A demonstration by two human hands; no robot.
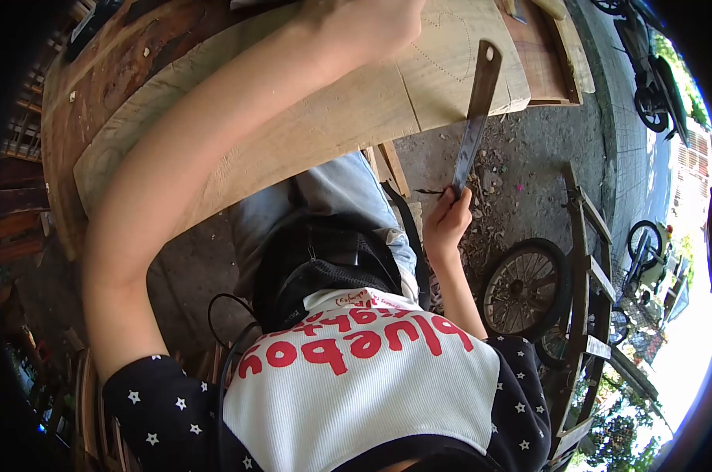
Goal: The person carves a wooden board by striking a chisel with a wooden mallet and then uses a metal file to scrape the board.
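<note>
My right hand (448,224) is closed around the lower end of a long metal ruler (474,122). The ruler's rounded far end, with a hole in it, reaches over the right part of a pale wooden board (317,110). A straight dark line crosses this board, and a dotted curved outline is marked near its right end. Across the board stretches my left arm, with my left hand (376,27) at the top edge of the view. The fingers of that hand are hidden or cut off, so what they hold does not show.
Beneath the board is a darker wooden bench top (136,55). A spoked wheel (525,287) stands at the right beside a wooden frame (600,279). Motorbikes (651,90) are parked farther right. Dry leaves litter the concrete floor (521,157). A black cable (226,299) hangs by my body.
</note>
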